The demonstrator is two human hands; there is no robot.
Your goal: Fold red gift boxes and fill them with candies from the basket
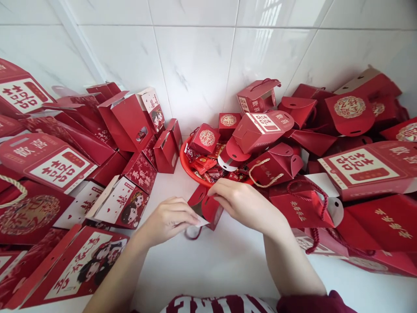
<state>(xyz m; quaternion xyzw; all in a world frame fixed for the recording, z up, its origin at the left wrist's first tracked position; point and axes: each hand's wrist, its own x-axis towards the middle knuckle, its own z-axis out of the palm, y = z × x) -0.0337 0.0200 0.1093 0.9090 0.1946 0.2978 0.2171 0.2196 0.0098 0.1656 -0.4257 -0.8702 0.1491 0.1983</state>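
Between my hands a small red gift box [214, 212] stands on the white surface, its top flaps spread apart. My left hand [171, 219] is closed, thumb and fingers pinching a pale flap at the box's near left side. A dark red cord loop [193, 234] hangs out below that flap. My right hand [243, 202] is closed at the box's far right edge, fingertips bent down onto its upper flap; the fingertips are partly hidden. Just beyond is an orange-red basin [184, 167] with wrapped candies [203, 164] and several small red boxes.
Piled red gift boxes [122, 200] fill the left side. More red boxes with rope handles [308, 200] crowd the right, near my right forearm. A white tiled wall [195, 65] rises behind. White tabletop [192, 274] shows in front of me.
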